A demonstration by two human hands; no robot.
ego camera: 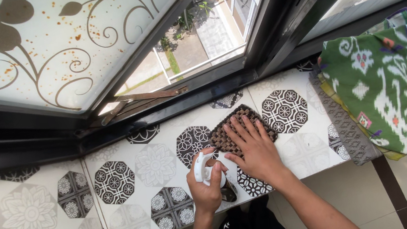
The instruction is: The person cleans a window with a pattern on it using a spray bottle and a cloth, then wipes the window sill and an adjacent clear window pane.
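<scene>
Left grip [205, 185] aims spray bottle [204, 169] toward brown cloth [233, 128].

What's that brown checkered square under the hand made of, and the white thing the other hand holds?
The brown checkered square cloth looks like woven fabric, matte, with a visible weave. The white spray bottle head looks like smooth plastic, slightly shiny.

One head cam only, no 2nd view. Looks steeply down, close, onto the patterned tile windowsill [132, 180], facing the open window frame [158, 102] at its far edge; the yard shows far below thru the gap.
</scene>
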